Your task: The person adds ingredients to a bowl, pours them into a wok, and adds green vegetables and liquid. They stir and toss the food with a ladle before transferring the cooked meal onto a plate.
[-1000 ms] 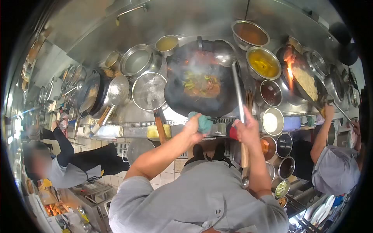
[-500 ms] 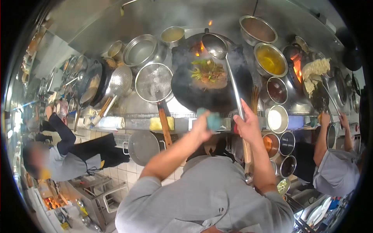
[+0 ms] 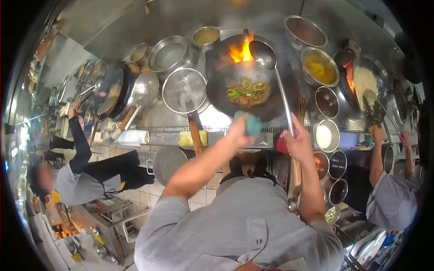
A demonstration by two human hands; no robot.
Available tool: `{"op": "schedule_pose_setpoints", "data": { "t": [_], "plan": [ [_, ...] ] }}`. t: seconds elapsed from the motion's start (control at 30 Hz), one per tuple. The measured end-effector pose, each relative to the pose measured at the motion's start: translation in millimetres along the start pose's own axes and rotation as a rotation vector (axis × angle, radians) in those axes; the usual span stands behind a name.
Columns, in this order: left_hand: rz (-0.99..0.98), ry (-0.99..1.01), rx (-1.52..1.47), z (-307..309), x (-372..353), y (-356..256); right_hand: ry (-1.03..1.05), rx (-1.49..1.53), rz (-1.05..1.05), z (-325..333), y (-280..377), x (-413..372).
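Observation:
My left hand (image 3: pixel 239 131) is closed around a green cloth (image 3: pixel 253 125) at the near edge of a large black wok (image 3: pixel 217 95). Green and brown food (image 3: pixel 247 92) lies in the wok's lower middle, and flames (image 3: pixel 244 50) rise near its far side. My right hand (image 3: pixel 298 140) grips the long handle of a metal ladle (image 3: pixel 263 54), whose bowl hangs over the wok's far right part. The cloth hides whatever part of the wok's edge lies under it.
A wire strainer (image 3: pixel 184 90) and a perforated skimmer (image 3: pixel 145 89) lie left of the wok. To the right are a bowl of yellow liquid (image 3: pixel 320 67) and a white-filled pot (image 3: pixel 327 136). One co-worker (image 3: pixel 86 180) stands at left, another (image 3: pixel 391 198) at right, cooking.
The flames in my wok have grown taller. The food sits lower and more together in the wok. The right co-worker's food has dropped from the air into their wok.

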State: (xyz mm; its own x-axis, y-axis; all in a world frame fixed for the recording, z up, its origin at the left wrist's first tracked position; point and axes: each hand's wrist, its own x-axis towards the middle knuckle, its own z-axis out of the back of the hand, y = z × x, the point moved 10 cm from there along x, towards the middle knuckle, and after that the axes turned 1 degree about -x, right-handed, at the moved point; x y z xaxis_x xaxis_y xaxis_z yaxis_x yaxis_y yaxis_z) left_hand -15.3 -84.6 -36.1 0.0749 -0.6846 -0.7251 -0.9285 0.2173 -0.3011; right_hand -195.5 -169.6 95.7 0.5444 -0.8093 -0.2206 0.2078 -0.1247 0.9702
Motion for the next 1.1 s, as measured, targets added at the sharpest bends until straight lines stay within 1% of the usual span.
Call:
{"op": "schedule_pose_setpoints", "data": {
  "t": [0.03,0.1,0.17,0.23,0.3,0.33,0.37,0.43,0.47,0.5,0.53,0.6,0.63,0.7,0.73,0.8,0.83,0.87,0.9,0.97,1.0,1.03,1.07,1.1],
  "plan": [
    [-0.047,-0.089,0.004,-16,-10,-14,-0.001,0.024,-0.001,-1,-3,0],
    [-0.045,-0.004,0.048,17,30,4,-0.006,0.082,-0.025,-4,-6,-1],
    [-0.002,-0.004,0.035,48,16,45,-0.014,0.094,-0.048,-1,-12,-7],
    [-0.039,-0.003,0.114,89,3,78,-0.032,0.060,-0.020,6,-14,-6],
    [-0.112,0.111,0.103,65,-25,73,-0.055,0.058,-0.036,17,-11,-6],
    [-0.107,0.040,0.080,48,-34,63,-0.067,0.055,-0.055,20,-16,-8],
    [-0.083,-0.015,0.013,43,-22,52,-0.077,0.051,-0.078,22,-23,-12],
    [-0.064,0.013,0.019,41,34,23,-0.050,0.027,-0.081,22,-32,-19],
    [-0.123,-0.122,-0.005,5,-10,3,-0.041,0.018,-0.073,22,-33,-19],
    [-0.096,-0.110,-0.010,-6,-22,6,-0.036,0.006,-0.052,24,-28,-13],
    [-0.067,-0.096,-0.013,-10,-34,15,-0.042,-0.006,-0.078,25,-29,-17],
    [-0.034,-0.065,-0.032,-15,-38,16,0.015,-0.007,-0.084,26,-26,-24],
    [-0.050,-0.008,-0.004,-14,-19,7,0.029,0.022,-0.095,21,-27,-30],
    [-0.063,0.092,0.044,6,36,-2,0.010,-0.024,-0.130,12,-26,-31],
    [-0.077,0.105,0.034,5,32,2,-0.002,-0.051,-0.128,12,-21,-27],
    [-0.084,-0.034,-0.044,26,-8,41,0.009,-0.020,-0.134,16,-18,-29],
    [-0.080,0.069,-0.023,38,-18,63,0.012,0.003,-0.143,15,-18,-32],
    [-0.017,0.022,0.040,53,-39,84,0.015,0.040,-0.174,16,-16,-36],
    [0.010,0.067,0.074,62,-41,98,-0.001,0.026,-0.176,19,-10,-36],
    [0.018,-0.075,-0.042,30,-69,71,-0.022,-0.010,-0.203,21,-9,-44],
    [0.017,-0.072,-0.145,8,-62,49,-0.004,0.016,-0.173,22,-17,-41],
    [0.036,-0.079,-0.104,-6,-43,26,-0.001,0.035,-0.158,20,-20,-38],
    [0.051,-0.011,-0.039,-9,-7,6,0.004,0.055,-0.146,19,-24,-37],
    [-0.033,-0.069,0.006,-21,-6,-10,0.007,0.077,-0.133,18,-26,-35]
  ]
}}
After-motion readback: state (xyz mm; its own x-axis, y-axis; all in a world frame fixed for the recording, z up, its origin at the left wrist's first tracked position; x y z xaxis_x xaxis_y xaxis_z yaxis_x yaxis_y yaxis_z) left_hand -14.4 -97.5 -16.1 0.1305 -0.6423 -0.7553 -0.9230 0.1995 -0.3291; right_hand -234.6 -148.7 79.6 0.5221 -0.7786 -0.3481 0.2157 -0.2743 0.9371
